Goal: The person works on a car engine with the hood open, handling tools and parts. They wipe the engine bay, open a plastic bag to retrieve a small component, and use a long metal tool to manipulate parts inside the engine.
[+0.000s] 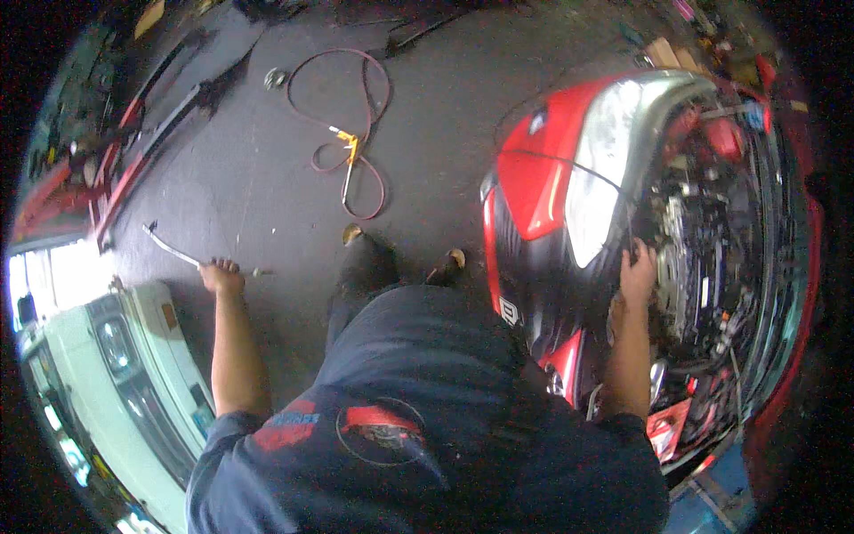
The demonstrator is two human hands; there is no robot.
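My left hand (pixel 224 277) is closed round a long silver metal bar (pixel 171 246), held out over the floor to the left. The bar has a dark end piece at its far tip, and a short stub sticks out on the other side of my fist. My right hand (pixel 638 270) is at the open front of a red car (pixel 534 191), beside the headlight (pixel 592 200) and the engine bay (pixel 689 258). Its fingers are curled. A thin black cable (pixel 574 163) crosses the headlight to my fingertips; what they grip is partly hidden.
An orange-handled air gun (pixel 351 145) with a coiled reddish hose (pixel 385 98) lies on the dark floor (pixel 240 160) ahead. Red metal lift arms (pixel 142 160) stretch along the left. A pale vehicle (pixel 107 374) stands at lower left. My shoes (pixel 353 233) are close to the car's bumper.
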